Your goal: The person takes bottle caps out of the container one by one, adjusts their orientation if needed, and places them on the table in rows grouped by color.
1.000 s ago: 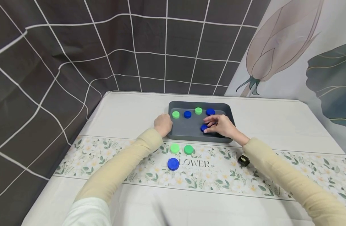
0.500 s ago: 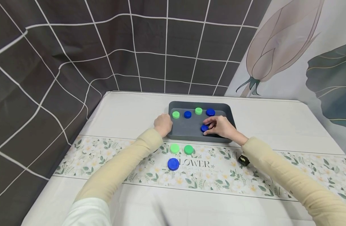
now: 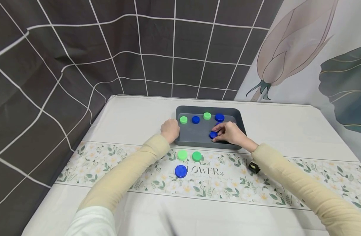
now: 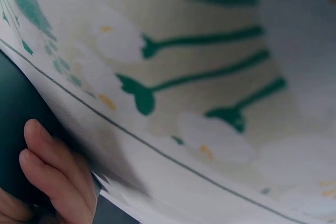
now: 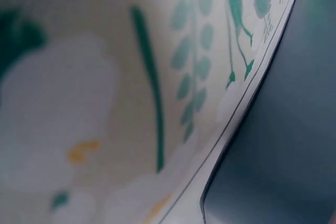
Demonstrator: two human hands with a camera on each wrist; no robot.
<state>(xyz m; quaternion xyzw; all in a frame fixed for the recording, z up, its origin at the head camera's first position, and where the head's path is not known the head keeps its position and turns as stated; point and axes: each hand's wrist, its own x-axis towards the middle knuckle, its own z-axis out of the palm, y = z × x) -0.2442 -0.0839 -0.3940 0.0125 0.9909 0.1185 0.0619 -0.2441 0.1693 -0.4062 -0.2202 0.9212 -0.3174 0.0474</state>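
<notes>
A dark grey rectangular tray point(image 3: 192, 137) lies on the table. My left hand point(image 3: 170, 130) grips its left wall; in the left wrist view the fingers point(image 4: 58, 174) lie against the tray's dark side point(image 4: 16, 103). Inside the tray, toward the front right, my right hand point(image 3: 231, 132) pinches a blue bottle cap point(image 3: 213, 135) between thumb and fingers. Just behind those fingers a second blue cap point(image 3: 218, 124) shows partly. Along the tray's back stand a light green cap point(image 3: 183, 120), a blue cap point(image 3: 195, 119), another light green cap point(image 3: 207, 115) and a larger blue cap point(image 3: 219, 117).
In front of the tray, on the floral runner point(image 3: 210, 190), lie a light green cap point(image 3: 182, 155), a darker green cap point(image 3: 196, 156) and a large blue cap point(image 3: 181, 171). A small black object point(image 3: 253, 167) sits by the right sleeve. A dark gridded curtain point(image 3: 150, 68) hangs behind.
The right hand has shifted slightly, its pinched blue cap a touch nearer the tray's front. A blue cap behind its fingers now shows. The left hand has stayed put.
</notes>
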